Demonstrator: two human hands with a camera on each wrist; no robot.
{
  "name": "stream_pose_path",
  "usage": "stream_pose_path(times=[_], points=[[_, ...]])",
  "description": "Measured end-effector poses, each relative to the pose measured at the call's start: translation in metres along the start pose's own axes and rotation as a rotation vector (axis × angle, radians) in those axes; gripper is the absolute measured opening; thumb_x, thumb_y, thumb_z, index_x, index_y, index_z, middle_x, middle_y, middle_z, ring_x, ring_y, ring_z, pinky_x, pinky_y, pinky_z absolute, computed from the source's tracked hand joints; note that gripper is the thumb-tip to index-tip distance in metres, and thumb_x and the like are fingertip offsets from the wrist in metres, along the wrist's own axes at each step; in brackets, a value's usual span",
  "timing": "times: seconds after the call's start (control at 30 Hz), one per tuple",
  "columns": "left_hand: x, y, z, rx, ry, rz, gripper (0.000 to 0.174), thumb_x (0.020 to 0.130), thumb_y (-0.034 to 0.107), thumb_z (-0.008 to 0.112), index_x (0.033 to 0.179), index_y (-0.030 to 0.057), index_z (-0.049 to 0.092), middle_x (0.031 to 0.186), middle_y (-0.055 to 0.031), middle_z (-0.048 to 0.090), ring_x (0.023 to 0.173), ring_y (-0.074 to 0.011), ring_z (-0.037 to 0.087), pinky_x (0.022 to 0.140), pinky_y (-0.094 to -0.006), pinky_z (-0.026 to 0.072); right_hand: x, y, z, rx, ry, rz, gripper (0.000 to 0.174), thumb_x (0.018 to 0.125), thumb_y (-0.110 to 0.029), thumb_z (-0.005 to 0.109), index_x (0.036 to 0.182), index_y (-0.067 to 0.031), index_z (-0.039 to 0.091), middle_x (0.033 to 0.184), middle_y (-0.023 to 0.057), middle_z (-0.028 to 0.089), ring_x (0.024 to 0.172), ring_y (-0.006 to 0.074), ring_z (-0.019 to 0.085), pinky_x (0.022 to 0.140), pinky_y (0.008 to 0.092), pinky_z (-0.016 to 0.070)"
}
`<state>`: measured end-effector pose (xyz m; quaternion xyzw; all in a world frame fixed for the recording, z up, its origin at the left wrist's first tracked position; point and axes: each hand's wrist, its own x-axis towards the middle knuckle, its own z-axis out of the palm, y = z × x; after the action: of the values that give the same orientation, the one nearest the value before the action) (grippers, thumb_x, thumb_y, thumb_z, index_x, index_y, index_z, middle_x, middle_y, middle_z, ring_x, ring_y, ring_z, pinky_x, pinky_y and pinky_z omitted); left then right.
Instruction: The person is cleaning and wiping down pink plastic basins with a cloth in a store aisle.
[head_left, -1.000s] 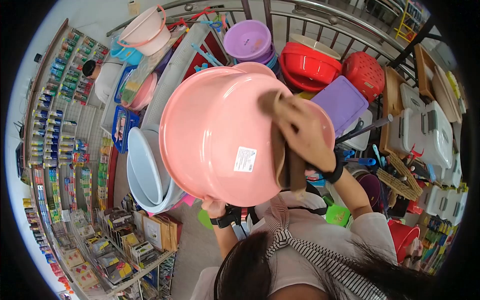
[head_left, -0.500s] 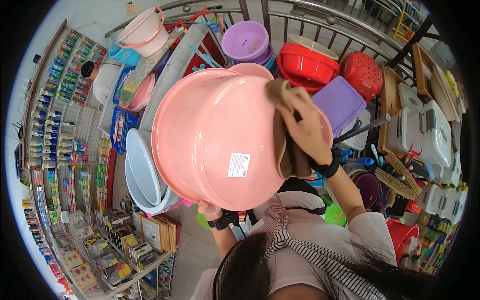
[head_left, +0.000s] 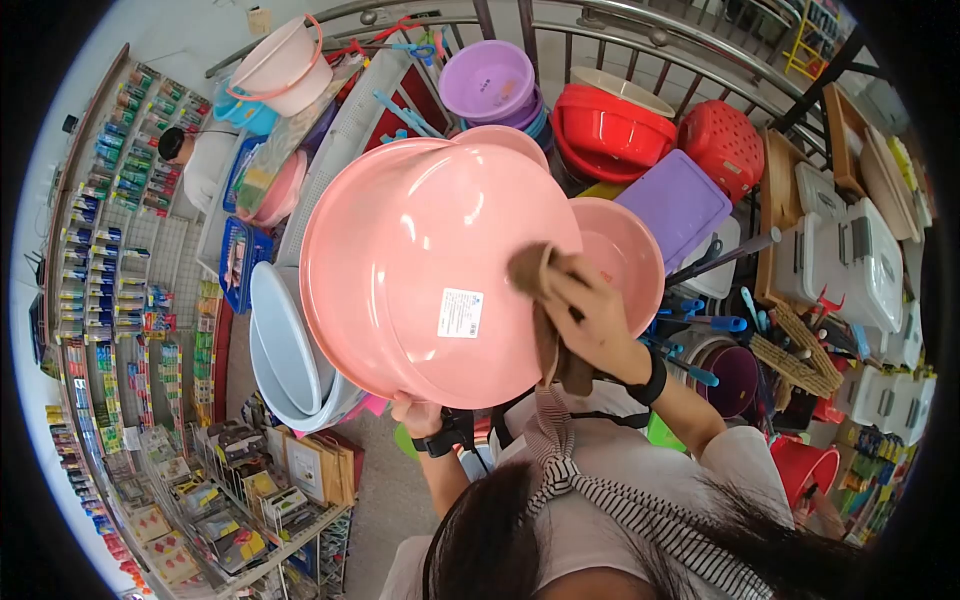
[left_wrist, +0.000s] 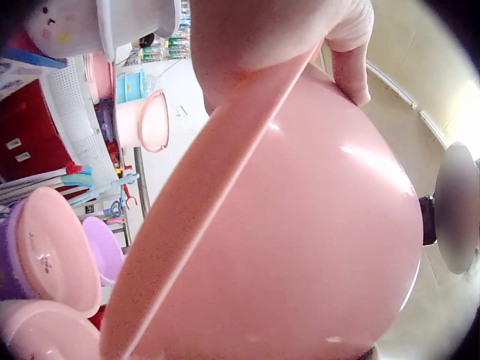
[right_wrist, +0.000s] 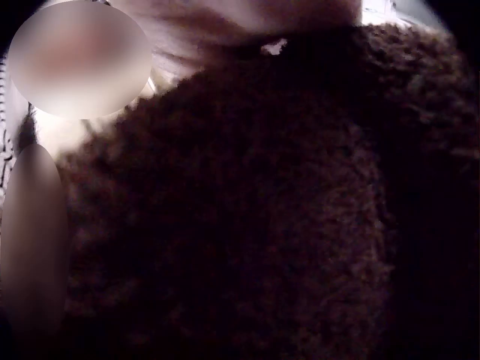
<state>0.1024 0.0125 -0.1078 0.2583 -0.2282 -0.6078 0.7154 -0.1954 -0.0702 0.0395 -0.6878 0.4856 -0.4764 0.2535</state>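
A large pink basin (head_left: pixel 400 260) is held up tilted, its outer side and a white label (head_left: pixel 460 313) facing the head camera. The left hand (head_left: pixel 416 412) grips its rim at the bottom; in the left wrist view that hand (left_wrist: pixel 285 45) has the rim between thumb and palm, and the basin wall (left_wrist: pixel 300 225) fills the middle. The right hand (head_left: pixel 597 318) holds a brown cloth (head_left: pixel 548 330) against the basin's right part. In the right wrist view the dark fuzzy cloth (right_wrist: pixel 240 202) covers nearly everything, with part of the hand (right_wrist: pixel 255 26) above it.
Behind the held basin are other pink basins (head_left: pixel 625 265), purple basins (head_left: pixel 487 82), red basins (head_left: pixel 612 130) and a purple lid (head_left: pixel 675 207). Pale blue tubs (head_left: pixel 285 345) stand at left, beyond them goods shelves (head_left: pixel 130 270). Storage boxes (head_left: pixel 860 265) are at right.
The right hand and cloth have moved down and slightly left over the basin, uncovering a pink basin behind. The held basin has shifted left and its label with it. The left hand keeps its grip.
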Motion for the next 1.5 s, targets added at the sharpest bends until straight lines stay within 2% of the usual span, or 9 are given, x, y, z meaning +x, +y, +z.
stream_pose_path(times=[0.1,0.23,0.37,0.6,0.8,1.0,1.27,1.43,1.5], points=[[0.006,-0.001,0.016,-0.019,-0.086,0.048,0.067,0.092,0.037,0.059,0.142,-0.0014,0.037,0.142,-0.0200,0.045,0.129,-0.0356,0.046,0.109,-0.0517,0.0377,0.009,-0.004,0.004,-0.014,0.082,-0.044,0.028,0.079,-0.005,0.065,0.107,-0.0066,0.067,0.097,0.0090,0.059,0.080,0.0279,0.064,0.068,0.0363,0.0531],[0.018,-0.001,0.023,-0.233,-0.242,0.029,0.060,0.094,0.029,0.050,0.142,-0.0036,0.036,0.144,-0.0205,0.042,0.132,-0.0362,0.042,0.111,-0.0514,0.0360,-0.004,-0.028,0.012,-0.136,-0.110,-0.452,0.036,0.068,-0.008,0.066,0.104,-0.0139,0.067,0.098,0.0030,0.057,0.076,0.0200,0.063,0.064,0.0322,0.0530],[0.012,0.003,0.011,-0.113,-0.087,0.018,0.070,0.089,0.033,0.062,0.144,-0.0006,0.034,0.147,-0.0166,0.039,0.136,-0.0372,0.035,0.112,-0.0560,0.0308,-0.007,-0.026,-0.001,-0.066,-0.372,-0.627,0.033,0.070,-0.009,0.066,0.103,-0.0148,0.066,0.097,0.0022,0.055,0.075,0.0182,0.063,0.062,0.0325,0.0537],[0.009,-0.006,0.040,-0.031,0.084,0.067,0.088,0.082,0.041,0.073,0.146,-0.0001,0.030,0.146,-0.0174,0.041,0.132,-0.0371,0.042,0.111,-0.0556,0.0337,0.015,-0.020,0.006,-0.123,-0.027,-0.340,0.032,0.072,-0.006,0.064,0.102,-0.0125,0.067,0.093,0.0048,0.058,0.075,0.0240,0.063,0.062,0.0365,0.0537],[0.008,0.005,0.059,-0.062,0.205,0.003,0.081,0.084,0.034,0.072,0.146,0.0018,0.030,0.146,-0.0151,0.041,0.133,-0.0361,0.040,0.111,-0.0558,0.0337,-0.002,-0.038,0.013,-0.034,-0.192,-0.585,0.032,0.073,-0.008,0.061,0.103,-0.0136,0.067,0.094,0.0029,0.059,0.071,0.0188,0.062,0.060,0.0328,0.0529],[0.003,0.001,0.044,0.007,0.086,0.076,0.083,0.081,0.032,0.075,0.146,0.0047,0.032,0.145,-0.0140,0.042,0.132,-0.0350,0.042,0.110,-0.0552,0.0355,0.011,-0.025,0.016,0.072,-0.019,-0.106,0.029,0.075,-0.005,0.065,0.104,-0.0066,0.066,0.094,0.0088,0.058,0.075,0.0271,0.064,0.062,0.0363,0.0532],[0.003,0.006,0.050,-0.102,0.116,0.062,0.084,0.082,0.031,0.075,0.146,0.0036,0.030,0.146,-0.0145,0.041,0.132,-0.0358,0.042,0.110,-0.0548,0.0365,0.000,-0.050,0.005,0.056,-0.284,-0.475,0.032,0.069,-0.006,0.067,0.101,-0.0105,0.067,0.096,0.0053,0.058,0.077,0.0239,0.064,0.065,0.0363,0.0538],[0.002,0.005,0.050,-0.157,-0.007,0.053,0.084,0.082,0.032,0.075,0.146,0.0032,0.031,0.146,-0.0148,0.040,0.133,-0.0356,0.040,0.112,-0.0551,0.0336,0.014,-0.032,0.001,0.083,-0.119,-0.171,0.028,0.071,-0.003,0.064,0.099,-0.0090,0.068,0.093,0.0065,0.058,0.076,0.0248,0.063,0.063,0.0356,0.0522],[0.002,0.003,0.056,-0.011,0.141,0.083,0.087,0.079,0.037,0.077,0.145,0.0024,0.032,0.146,-0.0150,0.041,0.133,-0.0350,0.040,0.113,-0.0549,0.0318,0.015,-0.037,0.006,0.013,-0.106,-0.272,0.030,0.071,-0.004,0.064,0.101,-0.0097,0.067,0.094,0.0062,0.057,0.076,0.0241,0.062,0.063,0.0354,0.0523]])
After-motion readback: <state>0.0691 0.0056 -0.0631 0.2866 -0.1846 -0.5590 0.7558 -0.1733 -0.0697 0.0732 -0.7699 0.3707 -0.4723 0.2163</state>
